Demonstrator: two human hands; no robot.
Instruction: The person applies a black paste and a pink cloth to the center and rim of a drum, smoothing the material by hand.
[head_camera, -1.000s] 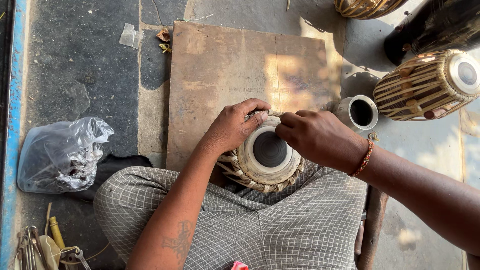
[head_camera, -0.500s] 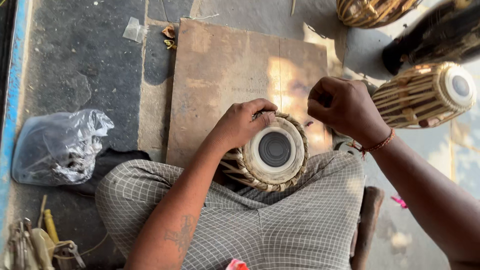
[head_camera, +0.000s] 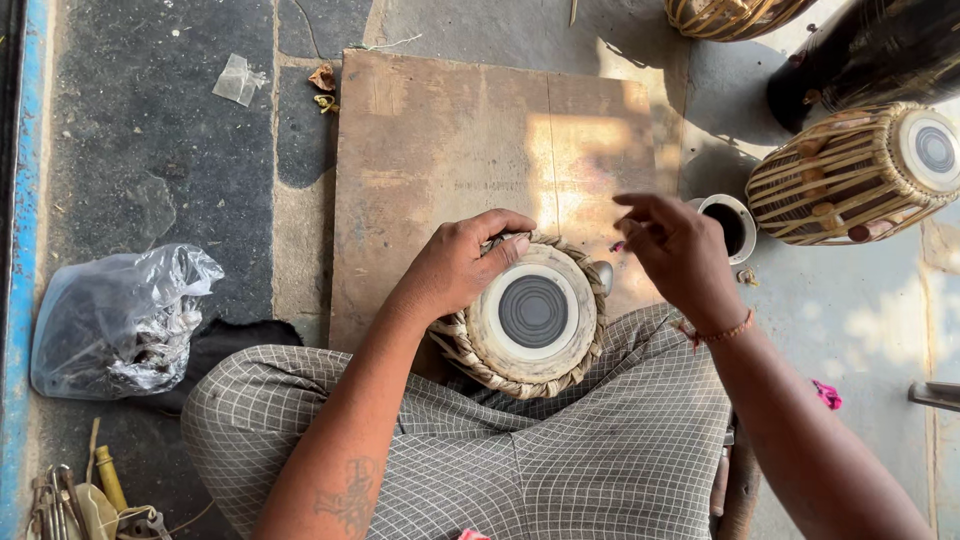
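Seen from above, we sit on the floor (head_camera: 150, 160) with a small drum (head_camera: 530, 315) resting in the lap, on the checked grey cloth (head_camera: 560, 450) over our legs. The drum lies tilted so that its pale head, with a dark round centre, faces up toward the camera; a braided rim runs round the head.

Our left hand (head_camera: 455, 265) lies over the upper left edge of the drum, its fingers (head_camera: 505, 240) curled round the braided rim and gripping it. Our right hand (head_camera: 680, 250) hovers just to the right of the drum and is apart from it; its fingers (head_camera: 640, 205) are loosely spread and hold nothing that we can make out, though they are blurred. A reddish bracelet (head_camera: 715, 332) circles the right wrist.

Beyond the drum lies a flat wooden board (head_camera: 450, 150), partly lit by sun. Just right of the right hand stands a small white cup (head_camera: 730, 220) with a dark inside. Farther right a second drum (head_camera: 860, 170), laced with pale straps, lies on its side, and above it we see a dark rounded vessel (head_camera: 880, 55) and part of a third laced drum (head_camera: 730, 15) at the top edge. At the left a crumpled clear plastic bag (head_camera: 115, 320) sits on the floor, with a few tools (head_camera: 85, 495) in the lower left corner.
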